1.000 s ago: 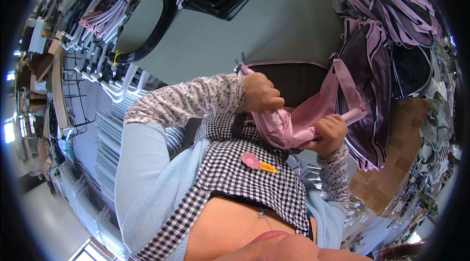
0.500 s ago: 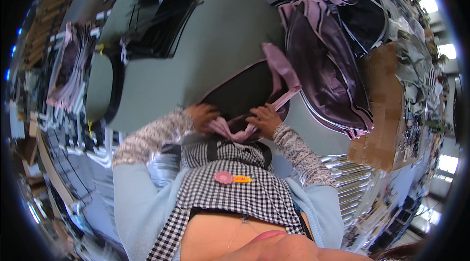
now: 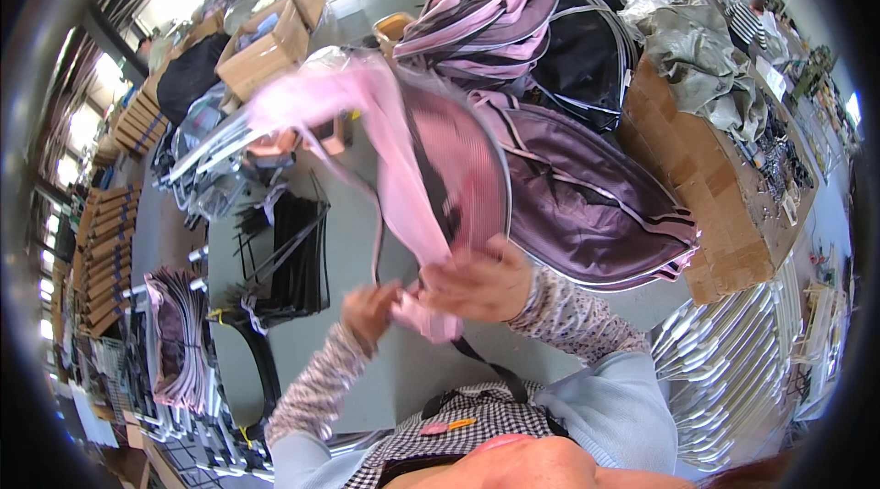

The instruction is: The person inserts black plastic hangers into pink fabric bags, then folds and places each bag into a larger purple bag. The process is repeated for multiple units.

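Observation:
I hold a pink fabric piece [image 3: 394, 150] with a round wire-rimmed panel up over the grey table [image 3: 367, 241]. My left hand [image 3: 369, 310] pinches its lower bunched end, and my right hand [image 3: 481, 283] grips the same bunched fabric beside it. The pink cloth stretches up and to the left, blurred by motion. A black strap hangs down from it toward my chest.
A pile of dark purple and pink fabric items [image 3: 587, 196] lies to the right, more heaped behind. Black wire frames [image 3: 289, 255] lie at left. Cardboard boxes [image 3: 715, 186] stand at right and at back left [image 3: 266, 49]. Metal rods [image 3: 733, 361] lie at lower right.
The view swung across the table. The pink piece went from bunched low between my hands to lifted and spread upward to the left.

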`<action>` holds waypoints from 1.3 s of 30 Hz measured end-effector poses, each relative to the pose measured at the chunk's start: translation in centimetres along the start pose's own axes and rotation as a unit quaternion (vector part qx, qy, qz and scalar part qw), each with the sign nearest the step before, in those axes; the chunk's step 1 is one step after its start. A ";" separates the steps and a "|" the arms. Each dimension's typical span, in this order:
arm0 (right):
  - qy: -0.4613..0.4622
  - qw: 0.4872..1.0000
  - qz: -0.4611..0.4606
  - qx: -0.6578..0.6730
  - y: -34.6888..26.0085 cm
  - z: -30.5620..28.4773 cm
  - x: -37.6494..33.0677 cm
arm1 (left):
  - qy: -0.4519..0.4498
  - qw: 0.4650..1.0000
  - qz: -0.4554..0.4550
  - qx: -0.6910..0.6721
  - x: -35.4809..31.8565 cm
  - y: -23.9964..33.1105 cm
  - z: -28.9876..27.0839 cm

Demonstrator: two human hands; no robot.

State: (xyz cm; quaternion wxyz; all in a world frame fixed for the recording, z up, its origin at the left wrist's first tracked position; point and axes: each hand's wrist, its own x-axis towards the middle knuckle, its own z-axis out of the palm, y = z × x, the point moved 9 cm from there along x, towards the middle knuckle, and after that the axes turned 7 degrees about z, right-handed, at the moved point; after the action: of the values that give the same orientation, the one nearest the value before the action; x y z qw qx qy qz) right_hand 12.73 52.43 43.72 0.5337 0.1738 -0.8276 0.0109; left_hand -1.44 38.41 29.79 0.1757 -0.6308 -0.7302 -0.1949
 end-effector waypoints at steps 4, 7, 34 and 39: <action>0.125 0.952 0.280 0.021 9.3 -5.3 -2.5 | 0.010 0.983 0.023 -0.182 18.3 -8.4 -2.3; 0.082 0.923 0.373 -0.049 12.9 -5.6 -9.3 | 0.104 0.983 0.105 0.109 33.1 -9.8 -8.7; -0.212 0.703 0.598 -0.321 21.1 -3.5 -35.7 | 0.050 0.952 0.003 0.303 56.3 -17.4 14.4; -0.196 0.734 0.618 -0.204 24.1 -3.7 -34.6 | 0.115 0.985 0.112 0.060 40.8 -5.5 10.7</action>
State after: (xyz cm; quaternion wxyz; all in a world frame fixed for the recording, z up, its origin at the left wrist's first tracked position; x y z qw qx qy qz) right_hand 21.59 85.43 18.63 0.2583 -0.4908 -0.8211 0.1346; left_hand -12.77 77.92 40.77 0.3169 -0.6701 -0.6403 -0.2015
